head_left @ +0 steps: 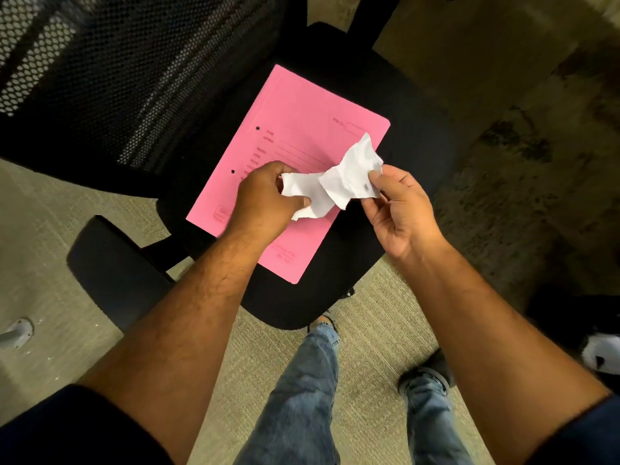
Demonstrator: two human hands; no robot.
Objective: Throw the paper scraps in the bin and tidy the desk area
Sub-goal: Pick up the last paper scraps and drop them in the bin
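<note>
A crumpled white paper scrap (pixel 330 182) is held above a pink folder (pixel 302 129), which lies flat on the black seat of an office chair (pixel 412 135). The scrap's left end is gripped by the left hand (pixel 265 196), fingers curled round it. Its right end is pinched by the right hand (pixel 399 209) between thumb and fingers. Carpeted floor (pixel 369 330) is seen beneath the chair, with jeans-clad legs (pixel 302 391) standing on it.
</note>
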